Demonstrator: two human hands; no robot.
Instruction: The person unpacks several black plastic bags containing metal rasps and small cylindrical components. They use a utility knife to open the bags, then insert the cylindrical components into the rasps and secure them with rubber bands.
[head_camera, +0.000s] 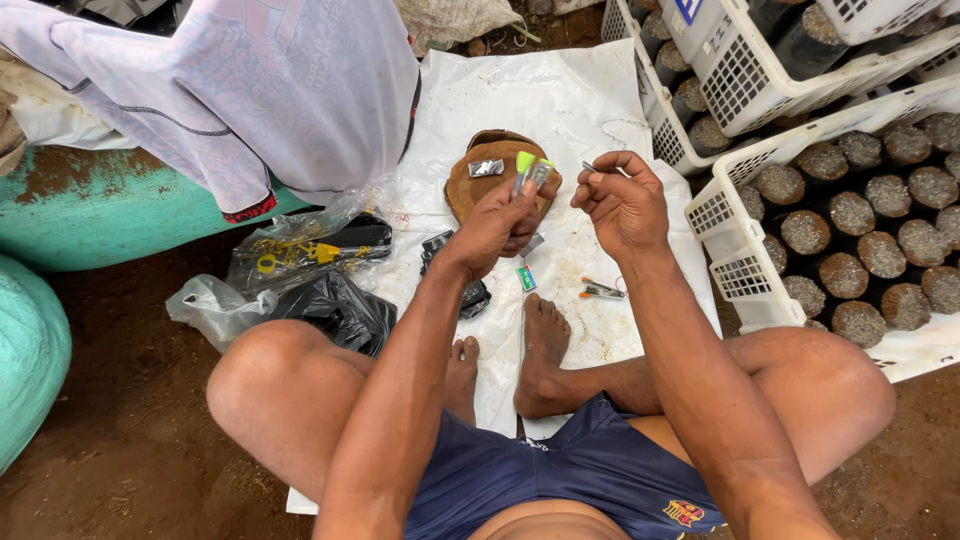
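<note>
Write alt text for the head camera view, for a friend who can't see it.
A person sits cross-legged on a white plastic sheet, the left hand holding small green-tipped tubes and the right hand pinching a thin metal tool. A brown wooden disc lies beneath the hands; white crates of dark filled cylinders stand to the right.

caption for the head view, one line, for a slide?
Seated person's left hand holds a green-capped tool, right hand pinches a thin metal piece over white sheet.

Left hand (497, 225) holding small green-capped tubes (530, 172), right hand (622, 198) pinching thin metal tool (590, 168)
</note>
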